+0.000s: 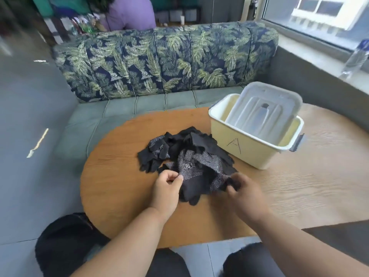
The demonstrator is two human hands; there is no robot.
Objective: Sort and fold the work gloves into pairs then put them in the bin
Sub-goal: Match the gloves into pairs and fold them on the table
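Observation:
A heap of black work gloves (185,154) with white grip dots lies in the middle of the wooden table (123,196). My left hand (166,188) pinches the near left edge of a dotted glove (194,172) at the front of the heap. My right hand (242,193) grips the near right end of the same part of the heap, fingers curled round black fabric. A pale yellow bin (245,154) marked with a letter A stands to the right of the gloves, with its white lid (265,110) leaning inside it.
A sofa with a palm-leaf cushion (165,60) runs behind the table, and a person in purple (129,15) sits beyond it. A clear plastic bottle (355,58) stands on the window ledge at the right. A black bag (63,242) lies near my left knee.

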